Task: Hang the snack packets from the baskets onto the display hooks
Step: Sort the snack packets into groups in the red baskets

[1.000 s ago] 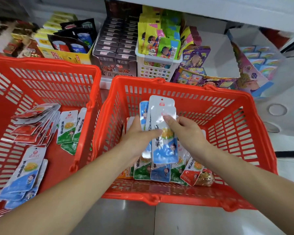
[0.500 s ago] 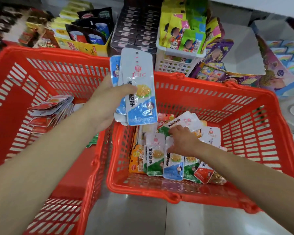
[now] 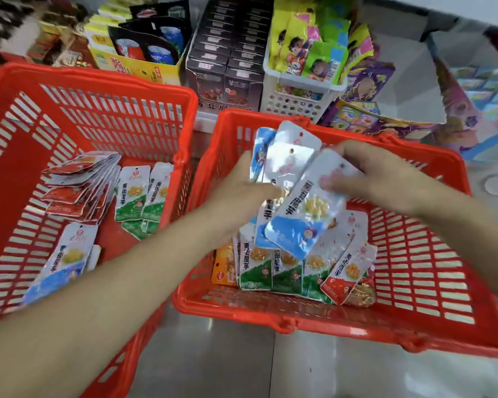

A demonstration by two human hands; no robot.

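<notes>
Two red baskets stand on the floor. Above the right basket (image 3: 431, 254) my left hand (image 3: 239, 188) grips a small stack of blue snack packets (image 3: 285, 156), upright. My right hand (image 3: 365, 173) pinches the top of another blue packet (image 3: 302, 214), tilted, touching that stack. Under them lie green, red and orange packets (image 3: 270, 271) on the basket's floor. The left basket (image 3: 78, 110) holds a fan of red packets (image 3: 81, 185), green packets (image 3: 135, 196) and blue packets (image 3: 66, 254). No display hooks are in view.
Behind the baskets a low shelf carries a yellow carton (image 3: 138, 61) of pouches, dark boxes (image 3: 230, 61), a white plastic bin (image 3: 299, 90) of bright packets and purple boxes (image 3: 368, 84). Grey tiled floor (image 3: 213, 354) lies in front of the baskets.
My left hand came down and right with its blue stack, from high over the left basket to above the right one. My right hand lifted one blue packet out of the pile against the stack.
</notes>
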